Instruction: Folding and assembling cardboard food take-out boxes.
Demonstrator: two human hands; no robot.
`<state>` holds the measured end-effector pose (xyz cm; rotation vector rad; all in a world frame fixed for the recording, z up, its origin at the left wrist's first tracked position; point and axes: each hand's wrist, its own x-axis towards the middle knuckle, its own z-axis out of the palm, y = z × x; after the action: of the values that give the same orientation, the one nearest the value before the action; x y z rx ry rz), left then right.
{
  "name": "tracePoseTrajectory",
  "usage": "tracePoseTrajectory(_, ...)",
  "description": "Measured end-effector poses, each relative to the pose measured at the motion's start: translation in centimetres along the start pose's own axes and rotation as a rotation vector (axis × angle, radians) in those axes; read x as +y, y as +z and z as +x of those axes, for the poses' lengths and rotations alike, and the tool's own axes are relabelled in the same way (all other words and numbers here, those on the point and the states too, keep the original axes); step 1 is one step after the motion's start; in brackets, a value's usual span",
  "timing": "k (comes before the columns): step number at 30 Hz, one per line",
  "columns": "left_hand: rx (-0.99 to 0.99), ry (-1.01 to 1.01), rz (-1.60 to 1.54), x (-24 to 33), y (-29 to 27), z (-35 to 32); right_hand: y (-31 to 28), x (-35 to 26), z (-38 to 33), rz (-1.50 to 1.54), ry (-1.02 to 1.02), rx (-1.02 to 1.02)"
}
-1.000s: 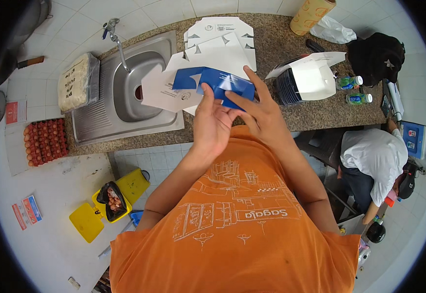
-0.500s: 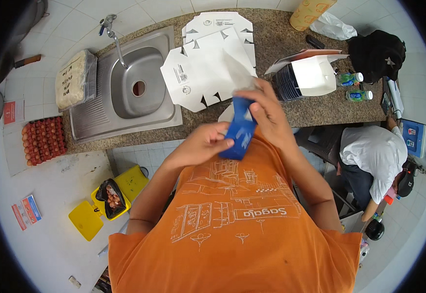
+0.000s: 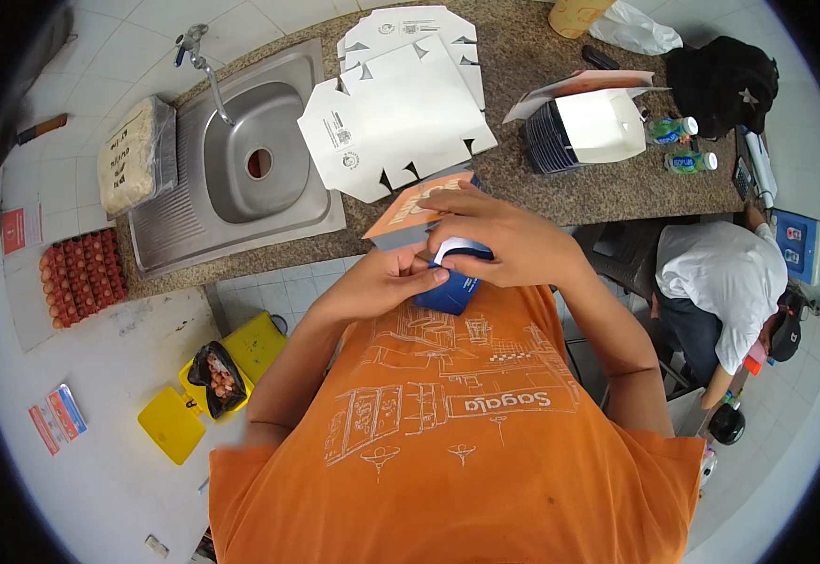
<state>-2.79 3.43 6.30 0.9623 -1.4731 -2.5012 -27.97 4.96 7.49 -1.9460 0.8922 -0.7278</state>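
Close against the front of the orange shirt I hold a partly folded cardboard box [image 3: 448, 295], blue on its lower part with an orange and grey flap [image 3: 417, 209] standing up toward the counter. My left hand [image 3: 382, 285] grips its left side, thumb across the blue panel. From the right, my right hand [image 3: 509, 240] reaches over the top with fingers and thumb bent around the box's upper edge, where a white inner face shows. Beyond the hands, flat white box blanks [image 3: 396, 122] with cut notches lie stacked on the counter. Fingertips behind the flap are hidden.
Nested folded boxes [image 3: 579, 127], two small bottles [image 3: 690, 163] and a black cap [image 3: 725, 85] sit on the granite counter [image 3: 513, 174] at right. Left are a steel sink [image 3: 260, 141], a wrapped package [image 3: 131, 160] and egg trays [image 3: 81, 275]. Another person [image 3: 716, 282] bends at right.
My right hand has come down and closer to my left hand. The box has been turned, so its orange flap now shows, spread toward the counter. The view has shifted slightly.
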Motion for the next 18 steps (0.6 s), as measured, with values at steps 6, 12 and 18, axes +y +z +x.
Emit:
tracePoseTrajectory(6, -0.007, 0.064, -0.058, 0.4, 0.8, 0.3, 0.8, -1.2, -0.1, -0.048, 0.111, 0.301)
tracePoseTrajectory(12, 0.147, 0.122, 0.045, 1.6, 2.1, 1.3, 0.2, -3.1, -1.8, -0.310, 0.112, 0.100)
tracePoseTrajectory(18, 0.269, 0.608, 0.335, 3.6, 5.4, 2.0, -2.3, -4.7, -5.2, -0.379, 0.202, 0.460)
